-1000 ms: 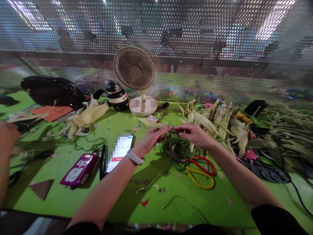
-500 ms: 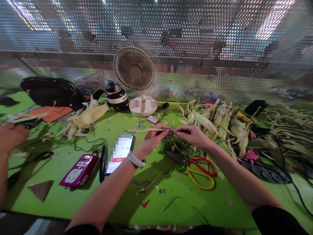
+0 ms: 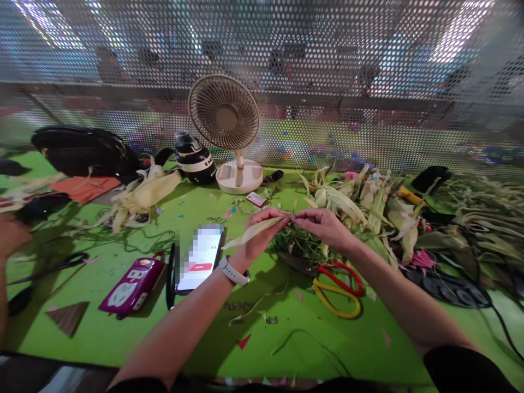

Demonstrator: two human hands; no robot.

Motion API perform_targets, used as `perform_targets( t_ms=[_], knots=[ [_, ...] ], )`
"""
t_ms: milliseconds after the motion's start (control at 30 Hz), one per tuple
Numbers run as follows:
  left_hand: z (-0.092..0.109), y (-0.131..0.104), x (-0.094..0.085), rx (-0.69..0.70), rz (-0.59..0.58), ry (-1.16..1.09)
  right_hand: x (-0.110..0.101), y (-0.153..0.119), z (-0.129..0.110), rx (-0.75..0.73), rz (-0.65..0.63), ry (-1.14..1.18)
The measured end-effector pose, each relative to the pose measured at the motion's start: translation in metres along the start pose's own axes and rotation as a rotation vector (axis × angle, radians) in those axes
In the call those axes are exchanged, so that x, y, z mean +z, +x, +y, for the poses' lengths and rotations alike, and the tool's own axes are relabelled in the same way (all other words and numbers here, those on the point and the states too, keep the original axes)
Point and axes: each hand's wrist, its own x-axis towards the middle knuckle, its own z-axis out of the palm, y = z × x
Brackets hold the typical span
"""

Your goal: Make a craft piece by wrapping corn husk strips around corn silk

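Note:
A pale strip of corn husk [image 3: 250,233] is pinched in my left hand [image 3: 265,229], its broad end lying over the hand toward the wrist. My right hand [image 3: 321,228] meets it fingertip to fingertip, closed on something too small to make out. Under both hands lies a bunch of thin green stems [image 3: 301,241]. Scissors with red and yellow handles [image 3: 338,289] rest just below, their blades partly beneath the stems. A phone with a lit screen [image 3: 202,259] lies left of my left wrist.
A white fan [image 3: 239,177] and a black bottle [image 3: 195,161] stand at the back. Husks [image 3: 368,202] are heaped on the right. A purple power strip [image 3: 133,286], a husk bundle [image 3: 147,194] and a black bag [image 3: 85,153] sit left. Another person's hand [image 3: 12,234] is at the left edge.
The husk strip has swung down, showing its broad face over my left hand. My left wrist has turned slightly. The other person's hand has moved left.

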Motion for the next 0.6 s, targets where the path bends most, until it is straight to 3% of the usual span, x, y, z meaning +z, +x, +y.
perform_targets(
  t_ms=[233,400,600],
  knots=[
    [0.0047,-0.0074,0.0056,-0.061,-0.033,-0.009,0.006,0.0013,0.0045,0.015,0.139,0.173],
    [0.0059,-0.0093,0.0046,0.056,-0.078,0.144,0.0085,-0.0001,0.003,0.101,0.145,0.287],
    [0.0017,-0.0099,0.0097,-0.077,-0.053,-0.01,0.01,-0.0007,0.0016,0.09,0.136,0.265]
  ],
)
